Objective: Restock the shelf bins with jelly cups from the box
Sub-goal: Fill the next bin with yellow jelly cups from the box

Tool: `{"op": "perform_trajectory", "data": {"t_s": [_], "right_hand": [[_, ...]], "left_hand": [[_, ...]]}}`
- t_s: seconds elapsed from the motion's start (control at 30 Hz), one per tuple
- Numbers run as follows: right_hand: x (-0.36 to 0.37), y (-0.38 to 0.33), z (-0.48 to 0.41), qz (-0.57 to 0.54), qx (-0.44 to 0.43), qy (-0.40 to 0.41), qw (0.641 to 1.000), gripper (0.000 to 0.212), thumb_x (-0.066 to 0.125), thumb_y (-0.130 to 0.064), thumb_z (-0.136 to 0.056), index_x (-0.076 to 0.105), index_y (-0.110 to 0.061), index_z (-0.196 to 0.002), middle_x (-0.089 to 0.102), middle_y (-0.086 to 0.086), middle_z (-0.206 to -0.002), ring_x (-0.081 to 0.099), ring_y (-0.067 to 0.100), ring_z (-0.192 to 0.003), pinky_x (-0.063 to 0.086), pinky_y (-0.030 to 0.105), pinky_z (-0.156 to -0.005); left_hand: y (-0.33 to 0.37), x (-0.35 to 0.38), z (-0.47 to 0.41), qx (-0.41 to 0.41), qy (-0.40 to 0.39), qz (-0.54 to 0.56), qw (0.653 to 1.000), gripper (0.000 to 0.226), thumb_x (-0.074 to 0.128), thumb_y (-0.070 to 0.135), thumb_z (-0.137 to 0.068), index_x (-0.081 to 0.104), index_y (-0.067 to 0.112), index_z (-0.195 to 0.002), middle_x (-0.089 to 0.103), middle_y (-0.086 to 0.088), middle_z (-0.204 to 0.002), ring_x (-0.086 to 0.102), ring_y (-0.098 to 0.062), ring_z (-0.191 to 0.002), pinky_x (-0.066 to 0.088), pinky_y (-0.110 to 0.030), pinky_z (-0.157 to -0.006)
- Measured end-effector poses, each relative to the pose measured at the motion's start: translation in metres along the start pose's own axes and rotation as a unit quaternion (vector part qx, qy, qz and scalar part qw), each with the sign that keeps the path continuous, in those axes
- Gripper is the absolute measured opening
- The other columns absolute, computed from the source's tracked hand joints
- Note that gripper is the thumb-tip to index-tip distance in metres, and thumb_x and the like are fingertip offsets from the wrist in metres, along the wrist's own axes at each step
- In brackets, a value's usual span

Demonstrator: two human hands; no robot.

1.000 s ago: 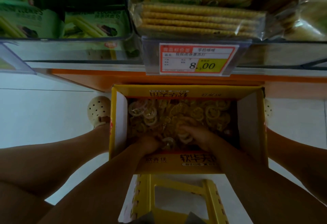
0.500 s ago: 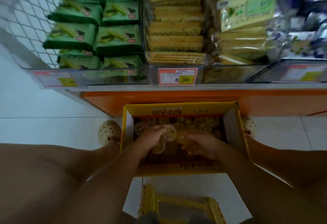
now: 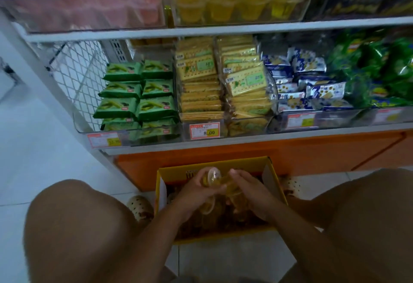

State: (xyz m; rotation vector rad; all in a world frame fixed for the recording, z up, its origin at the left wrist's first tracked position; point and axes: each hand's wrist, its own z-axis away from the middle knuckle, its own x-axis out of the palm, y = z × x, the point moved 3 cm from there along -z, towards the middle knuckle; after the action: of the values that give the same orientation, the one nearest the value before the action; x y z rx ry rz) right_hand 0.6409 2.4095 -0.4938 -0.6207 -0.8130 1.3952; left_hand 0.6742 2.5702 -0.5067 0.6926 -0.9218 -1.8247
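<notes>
1. A wire mesh panel [image 3: 76,77] closes the left end of the lower shelf, with green snack packs [image 3: 134,95] stacked in the bin just beside it.
2. A pale perforated shoe [image 3: 140,206] stands on the floor, touching the left wall of the yellow box [image 3: 174,169], which sits below the shelf's orange base.
3. The left grip [image 3: 194,191] is raised over the box, fingers curled round a cluster of jelly cups [image 3: 213,176].
4. The cups are held between both hands, above the loose cups in the box.
5. The right grip [image 3: 250,191] curls against the same cluster from the other side.
6. Above, cracker packs [image 3: 201,86] fill the middle bin behind an 8.00 price tag [image 3: 204,130]; on the shelf higher up is a clear bin of yellow cups [image 3: 223,3], blurred.
7. Blue-and-white packets [image 3: 308,81] lie further right, then green bags [image 3: 380,70].
</notes>
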Motion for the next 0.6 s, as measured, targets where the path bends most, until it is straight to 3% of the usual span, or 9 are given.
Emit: {"op": "perform_trajectory", "data": {"t_s": [0.1, 0.2, 0.37, 0.47, 0.6], "right_hand": [[0.003, -0.011, 0.012, 0.006, -0.024, -0.027, 0.999, 0.031, 0.054, -0.034, -0.095, 0.054, -0.024, -0.124, 0.062, 0.012, -0.117, 0.068, 0.024, -0.082, 0.052, 0.032, -0.052], [-0.001, -0.022, 0.025, 0.030, -0.069, -0.015, 0.997, 0.032, 0.059, -0.027, -0.093, 0.059, -0.027, -0.126, 0.067, 0.011, -0.112, 0.068, 0.024, -0.083, 0.052, 0.033, -0.054], [0.003, -0.069, 0.056, 0.088, -0.166, 0.059, 0.980, 0.022, 0.060, -0.031, -0.093, 0.071, -0.028, -0.111, 0.073, 0.004, -0.100, 0.070, 0.023, -0.091, 0.059, 0.037, -0.068], [0.011, -0.119, 0.080, 0.096, -0.254, 0.083, 0.959, 0.018, 0.060, -0.024, -0.093, 0.075, -0.032, -0.094, 0.074, 0.007, -0.091, 0.071, 0.017, -0.083, 0.057, 0.029, -0.065], [0.019, -0.189, 0.115, 0.125, -0.344, 0.119, 0.923, 0.016, 0.063, -0.030, -0.089, 0.076, -0.038, -0.085, 0.074, 0.001, -0.085, 0.071, 0.020, -0.081, 0.060, 0.039, -0.068]], "left_hand": [[0.016, -0.004, 0.012, 0.020, 0.012, 0.001, 1.000, 0.031, 0.069, 0.042, -0.086, 0.057, 0.042, -0.114, 0.064, 0.006, -0.115, 0.064, -0.009, -0.096, 0.048, -0.022, -0.067], [0.030, -0.007, 0.022, 0.043, 0.020, 0.008, 0.999, 0.026, 0.065, 0.044, -0.088, 0.057, 0.044, -0.113, 0.061, 0.005, -0.115, 0.062, -0.012, -0.097, 0.046, -0.025, -0.067], [0.078, -0.014, 0.043, 0.130, 0.034, -0.004, 0.991, 0.030, 0.068, 0.042, -0.086, 0.060, 0.042, -0.115, 0.065, -0.001, -0.119, 0.068, -0.016, -0.099, 0.054, -0.026, -0.077], [0.131, -0.021, 0.067, 0.192, 0.037, -0.033, 0.980, 0.032, 0.066, 0.054, -0.082, 0.058, 0.047, -0.112, 0.065, 0.004, -0.116, 0.067, -0.012, -0.092, 0.052, -0.021, -0.067], [0.209, -0.032, 0.105, 0.293, 0.037, -0.058, 0.954, 0.025, 0.062, 0.050, -0.085, 0.056, 0.050, -0.109, 0.065, 0.013, -0.103, 0.067, 0.003, -0.078, 0.055, -0.018, -0.069]]}}
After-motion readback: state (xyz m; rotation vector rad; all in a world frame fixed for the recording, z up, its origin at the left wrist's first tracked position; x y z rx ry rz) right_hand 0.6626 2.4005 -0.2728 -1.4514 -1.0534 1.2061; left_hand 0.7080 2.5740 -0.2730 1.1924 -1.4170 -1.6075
